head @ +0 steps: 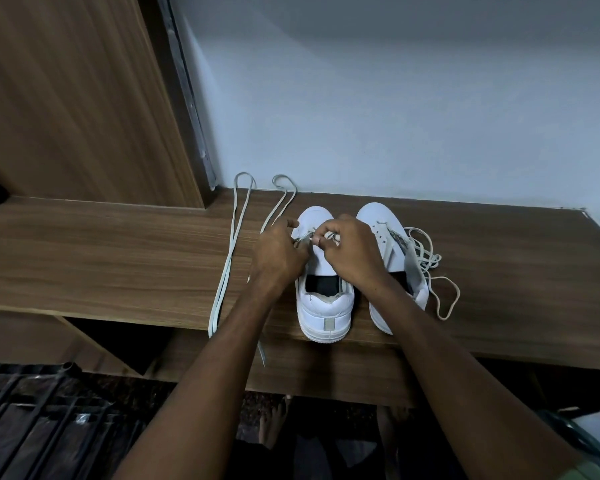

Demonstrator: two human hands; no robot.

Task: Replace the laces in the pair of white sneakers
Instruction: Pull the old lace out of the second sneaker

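Two white sneakers stand side by side on a wooden shelf (118, 258), toes toward the wall. Over the left sneaker (326, 306) both hands work at the eyelets. My left hand (278, 254) pinches a lace end at the shoe's left eyelet row. My right hand (350, 251) pinches the lace (305, 237) over the tongue, fingers curled. The right sneaker (381, 220) has no lace through its eyelets and is partly hidden by my right forearm. Two pale laces (229, 258) lie folded in long loops to the left. A loose cream lace (430, 265) lies tangled at the right.
A wood panel (70, 98) rises at the left and a pale wall (395, 98) stands behind the shelf. The long laces hang over the shelf's front edge. Below are a lower shelf, a dark metal rack (42, 410) and my bare feet (274, 424).
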